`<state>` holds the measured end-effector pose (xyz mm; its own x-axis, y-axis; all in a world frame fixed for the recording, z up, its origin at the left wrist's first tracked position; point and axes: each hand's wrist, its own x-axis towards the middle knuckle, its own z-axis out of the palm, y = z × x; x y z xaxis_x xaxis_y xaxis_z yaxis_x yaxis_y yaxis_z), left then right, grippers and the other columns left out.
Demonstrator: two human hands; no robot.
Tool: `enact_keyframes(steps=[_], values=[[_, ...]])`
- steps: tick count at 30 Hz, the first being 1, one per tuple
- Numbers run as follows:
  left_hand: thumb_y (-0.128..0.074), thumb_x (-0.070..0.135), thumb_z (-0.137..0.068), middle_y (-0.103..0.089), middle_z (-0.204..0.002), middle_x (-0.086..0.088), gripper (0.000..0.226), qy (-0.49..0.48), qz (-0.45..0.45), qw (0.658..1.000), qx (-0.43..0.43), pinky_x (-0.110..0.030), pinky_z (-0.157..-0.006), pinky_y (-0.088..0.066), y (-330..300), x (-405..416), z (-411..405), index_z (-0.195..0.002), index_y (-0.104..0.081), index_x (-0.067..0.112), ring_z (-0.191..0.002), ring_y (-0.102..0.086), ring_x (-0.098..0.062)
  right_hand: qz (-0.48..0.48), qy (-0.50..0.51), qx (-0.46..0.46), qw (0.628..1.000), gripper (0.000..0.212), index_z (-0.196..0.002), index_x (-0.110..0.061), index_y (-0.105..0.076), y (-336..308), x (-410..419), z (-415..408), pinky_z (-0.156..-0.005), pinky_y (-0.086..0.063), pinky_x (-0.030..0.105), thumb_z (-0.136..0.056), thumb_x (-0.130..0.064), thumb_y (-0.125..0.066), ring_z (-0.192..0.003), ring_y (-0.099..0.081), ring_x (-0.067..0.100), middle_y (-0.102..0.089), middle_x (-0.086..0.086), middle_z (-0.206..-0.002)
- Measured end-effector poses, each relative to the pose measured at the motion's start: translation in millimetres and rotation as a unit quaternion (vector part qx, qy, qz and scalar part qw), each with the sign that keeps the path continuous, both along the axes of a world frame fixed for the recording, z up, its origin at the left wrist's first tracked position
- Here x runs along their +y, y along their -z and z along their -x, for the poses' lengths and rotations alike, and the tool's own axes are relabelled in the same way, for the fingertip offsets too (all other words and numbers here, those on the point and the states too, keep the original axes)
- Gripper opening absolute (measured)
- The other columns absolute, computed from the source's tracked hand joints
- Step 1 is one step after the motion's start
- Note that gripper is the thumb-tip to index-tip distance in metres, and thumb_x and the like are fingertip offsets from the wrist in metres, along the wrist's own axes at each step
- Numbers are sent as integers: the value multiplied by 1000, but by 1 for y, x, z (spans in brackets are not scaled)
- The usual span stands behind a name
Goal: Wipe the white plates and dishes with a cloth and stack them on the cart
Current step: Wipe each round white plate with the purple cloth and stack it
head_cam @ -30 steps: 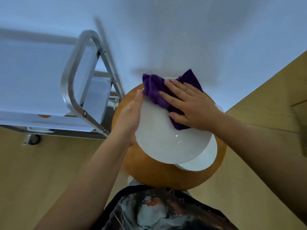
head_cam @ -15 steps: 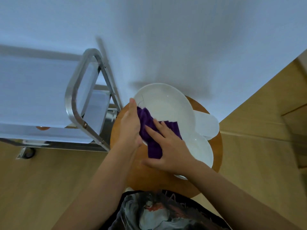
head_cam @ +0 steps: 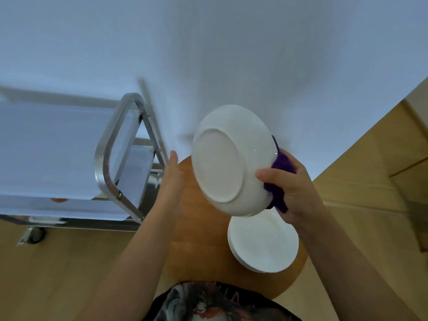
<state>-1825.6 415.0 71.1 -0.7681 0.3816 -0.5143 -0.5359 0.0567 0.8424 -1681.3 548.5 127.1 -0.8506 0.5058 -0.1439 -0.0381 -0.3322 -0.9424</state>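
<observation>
Two hands | right hand (head_cam: pixel 294 188) grips plate (head_cam: pixel 231 161), cloth (head_cam: pixel 279 179) | left hand (head_cam: pixel 172 179) spread | round wooden table (head_cam: pixel 196 239)

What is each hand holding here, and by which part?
The right hand grips the upturned white dish by its right rim, the purple cloth bunched under its fingers. The left hand holds nothing.

— What is the person wearing?
— A black shirt (head_cam: pixel 215 304) with a grey, white and red print across the chest; both forearms are bare, no sleeves reaching them, no rings or watch visible.
</observation>
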Motion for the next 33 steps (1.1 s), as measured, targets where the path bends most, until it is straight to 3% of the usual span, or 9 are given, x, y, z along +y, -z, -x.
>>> enact_keyframes(steps=[3, 7, 12, 17, 19, 22, 27, 30, 33], values=[[-34, 70, -88, -73, -106, -3, 61, -17, -112, 983, -142, -35, -68, -58, 7, 3, -3, -115, -65, 25, -96, -69, -22, 84, 0, 28, 996, 21, -88, -15, -62, 8, 3, -4, -40, -45, 24, -67, -10, -57, -55, -62, 17, -65, 0, -68], [-51, 59, -88, -75, -81, 3, 40, -91, -43, 990, -98, -33, -60, -57, 7, 5, 0, -96, -69, 24, -79, -72, -20, 106, 22, -63, 992, 41, -106, -12, -61, 25, 11, -15, -52, -53, 32, -67, -14, -73, -73, -68, 21, -70, 5, -87], [-43, 55, -91, -60, -70, 2, 47, -133, 97, 978, 126, -24, -56, -44, -2, -2, 20, -75, -57, 12, -63, -55, -8, -146, 253, -239, 926, 39, -111, -20, -54, 24, 24, -19, -63, -53, 28, -76, -14, -70, -90, -61, 18, -61, 3, -104], [-43, 44, -96, -27, -38, 9, 57, -8, 149, 918, 367, -18, -40, -24, -22, 14, 8, -48, -25, 19, -37, -25, -7, -441, 115, -59, 888, 77, -135, -21, -37, -5, -10, 24, -93, -41, 20, -68, -26, -75, -100, -48, 5, -45, -20, -113], [-41, 42, -97, -28, -41, 8, 56, 15, 154, 903, 400, -25, -44, -26, -27, 19, 4, -48, -30, 18, -40, -25, -8, -548, -47, -105, 828, 106, -148, -27, -12, -9, -21, 39, -114, -12, 29, -67, -53, -75, -136, -16, 14, -20, -4, -151], [-38, 41, -99, -27, -39, 9, 56, 31, 151, 889, 431, -20, -40, -25, -33, 15, 3, -48, -30, 18, -36, -28, -8, -676, -172, -162, 698, 113, -147, -37, 6, -11, -11, 45, -114, 7, 48, -66, -65, -68, -141, 21, 21, 20, -3, -156], [-31, 26, -102, -34, -43, 8, 53, 97, 158, 851, 492, -22, -46, -24, -44, 9, -7, -50, -33, 19, -40, -33, -8, -768, -189, -105, 603, 104, -146, -33, -21, -27, 0, 53, -108, -27, 47, -61, -66, -71, -134, -23, 30, -23, 4, -152], [-32, 33, -101, -35, -46, 3, 53, 96, 149, 843, 508, -30, -49, -27, -51, 6, -10, -52, -34, 15, -46, -33, -14, -772, -149, -72, 613, 104, -141, -29, -34, -31, 8, 54, -90, -44, 40, -53, -69, -72, -110, -46, 25, -46, 3, -131], [-40, 37, -99, -28, -45, 6, 53, 26, 126, 859, 495, -30, -49, -25, -59, -1, -7, -50, -27, 19, -45, -27, -12, -676, -102, -72, 726, 102, -135, -44, -29, -29, 22, 45, -89, -46, 32, -46, -72, -71, -105, -46, 6, -44, -11, -121]])
